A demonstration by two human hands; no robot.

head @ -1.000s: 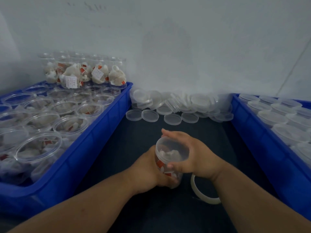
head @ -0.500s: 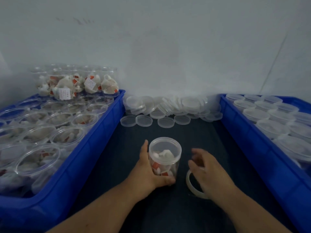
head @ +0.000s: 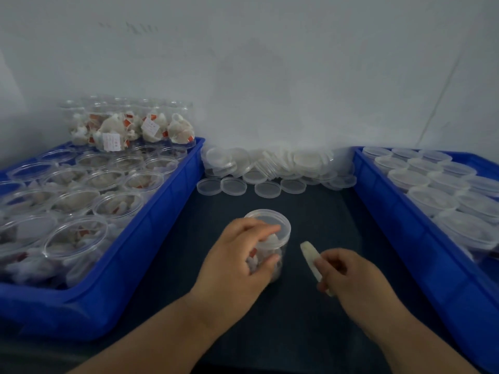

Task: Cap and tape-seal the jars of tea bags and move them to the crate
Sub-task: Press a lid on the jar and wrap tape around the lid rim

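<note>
The right hand (head: pixel 353 279), which half a second earlier was reaching down over the tape roll (head: pixel 310 259) lying flat on the dark mat (head: pixel 310 211), had picked the roll up and now pinched it on edge between thumb and curled fingers, just to the right of the jar (head: pixel 280 225). The left hand (head: pixel 235 260) had shifted too: it gripped the jar from the left, thumb against the side and fingers curled over the near rim of the lid. The jar stood upright on the mat between the two crates, its lid on and tea bags visible through the clear wall. No tape could be made out on it, though blur left that uncertain. So capping looked done for this jar, and sealing and moving it were still to come. The right crate (head: pixel 405 238) already held rows of capped jars (head: pixel 421 195), which suggested a fair number finished. The left crate (head: pixel 162 217) was full of open jars (head: pixel 78 236) of tea bags awaiting lids, with more jars stacked (head: pixel 129 128) at its far end. A heap of loose lids (head: pixel 270 168) lay against the wall at the back, so much of the work appeared to remain.
</note>
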